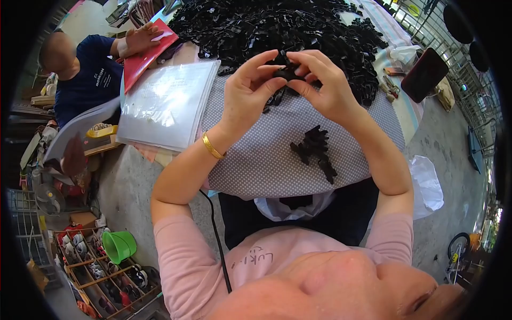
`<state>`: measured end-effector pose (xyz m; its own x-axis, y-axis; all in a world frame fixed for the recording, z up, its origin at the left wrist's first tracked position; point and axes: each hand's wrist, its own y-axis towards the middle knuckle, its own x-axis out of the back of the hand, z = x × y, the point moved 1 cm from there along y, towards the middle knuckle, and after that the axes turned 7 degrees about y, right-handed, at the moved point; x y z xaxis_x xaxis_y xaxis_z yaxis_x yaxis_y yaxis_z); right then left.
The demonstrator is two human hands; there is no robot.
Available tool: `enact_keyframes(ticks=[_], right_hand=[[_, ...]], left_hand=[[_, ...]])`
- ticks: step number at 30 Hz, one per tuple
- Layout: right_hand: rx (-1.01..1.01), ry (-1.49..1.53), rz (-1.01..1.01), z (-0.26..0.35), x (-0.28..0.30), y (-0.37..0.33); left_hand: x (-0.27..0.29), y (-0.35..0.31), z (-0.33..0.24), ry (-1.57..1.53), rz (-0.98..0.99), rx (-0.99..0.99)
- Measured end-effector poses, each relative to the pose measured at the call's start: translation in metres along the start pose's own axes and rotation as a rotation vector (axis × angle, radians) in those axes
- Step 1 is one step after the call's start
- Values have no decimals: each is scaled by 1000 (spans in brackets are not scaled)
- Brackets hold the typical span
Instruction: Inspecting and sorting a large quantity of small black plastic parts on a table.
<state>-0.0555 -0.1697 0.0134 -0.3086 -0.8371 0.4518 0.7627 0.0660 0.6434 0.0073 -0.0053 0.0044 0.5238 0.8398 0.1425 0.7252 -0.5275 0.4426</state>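
Observation:
Between the fingertips of both hands is a small black plastic piece; its exact kind is hard to make out. My left hand, with a gold bracelet on its wrist, pinches it from the left. From the other side the thumb and fingers of my right hand close on it. Just beyond the hands spreads a big heap of similar black plastic pieces. A smaller cluster of black pieces lies nearer me on the grey patterned cloth that covers the table.
Left of the heap lie clear plastic sleeves of paper and a red folder, which a seated co-worker touches. A phone stands at the table's right. An open white bag is at my lap; a shoe rack and green bucket stand lower left.

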Motion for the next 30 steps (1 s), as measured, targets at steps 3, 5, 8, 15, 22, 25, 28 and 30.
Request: enact_keyframes(ticks=[3, 5, 8, 15, 22, 25, 28, 30], right_hand=[[14, 126, 53, -5, 2, 1], [14, 99, 60, -4, 5, 1], [15, 115, 60, -3, 10, 3], [-253, 525, 126, -17, 20, 6], [-204, -104, 73, -32, 26, 9], [-155, -70, 82, -34, 16, 8], [-119, -112, 57, -35, 17, 10], [-163, -192, 0, -50, 36, -5]], left_hand=[[2, -1, 0, -30, 25, 85], [1, -2, -3, 20, 43, 73], [1, -2, -5, 85, 52, 33], [-4, -3, -10, -114, 70, 81], [-5, -12, -18, 579, 839, 82], [-4, -18, -25, 393, 609, -138], [-6, -42, -84, -537, 197, -34], [-7, -64, -113, -1131, 262, -72]])
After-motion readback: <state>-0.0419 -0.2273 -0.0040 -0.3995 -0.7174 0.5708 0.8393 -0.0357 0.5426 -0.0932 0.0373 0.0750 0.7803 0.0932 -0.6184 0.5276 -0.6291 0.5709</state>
